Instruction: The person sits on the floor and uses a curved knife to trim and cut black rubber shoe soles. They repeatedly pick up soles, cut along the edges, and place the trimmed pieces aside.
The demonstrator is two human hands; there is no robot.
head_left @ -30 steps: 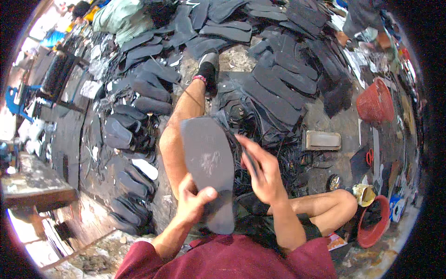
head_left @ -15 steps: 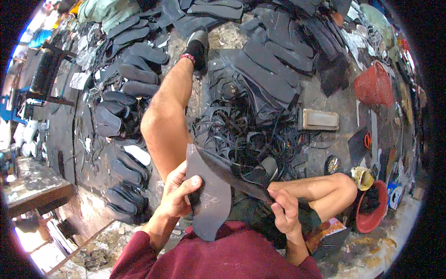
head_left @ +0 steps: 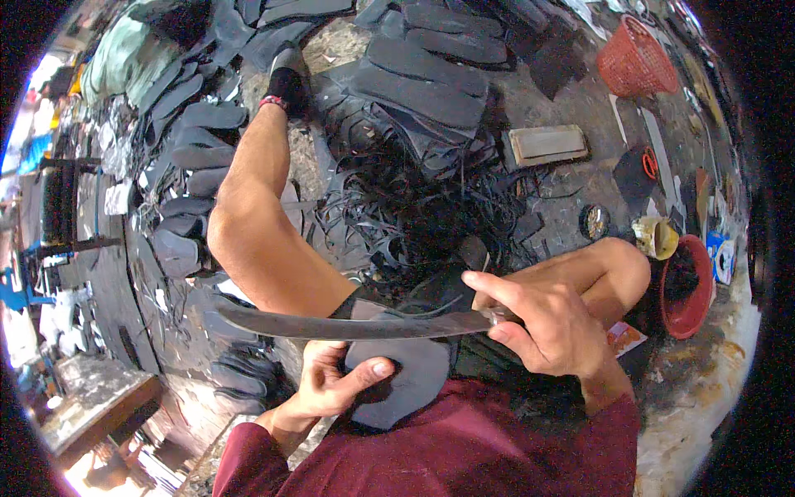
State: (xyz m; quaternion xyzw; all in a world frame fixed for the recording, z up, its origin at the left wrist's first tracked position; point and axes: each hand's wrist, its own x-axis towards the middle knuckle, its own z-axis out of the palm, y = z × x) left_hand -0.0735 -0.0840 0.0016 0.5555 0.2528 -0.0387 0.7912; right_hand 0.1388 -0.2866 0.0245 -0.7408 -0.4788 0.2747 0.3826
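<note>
My left hand (head_left: pixel 327 385) is closed on a dark grey shoe sole (head_left: pixel 410 369) above my lap, thumb pressed on its upper face. My right hand (head_left: pixel 553 327) grips a long curved knife (head_left: pixel 356 326) at its right end, index finger stretched along it. The blade lies crosswise over the far part of the sole and reaches left past my left hand. Whether the edge touches the sole, I cannot tell. Beyond my lap, between my legs, is a heap of thin black offcut strips (head_left: pixel 414 199).
Stacks of dark soles (head_left: pixel 203 156) line the left, and more cut soles (head_left: pixel 422 79) lie ahead. On the right are a pale rectangular block (head_left: pixel 546 145), a red basket (head_left: pixel 633 62), orange-handled scissors (head_left: pixel 649 164), a yellowish cup (head_left: pixel 654 238) and a red basin (head_left: pixel 694 306). A wooden bench (head_left: pixel 108 406) stands at lower left.
The knife has swung from slanting along the sole's right edge to lying crosswise over it. My right hand has moved right and up; the sole has turned and shifted slightly right. The view has shifted.
</note>
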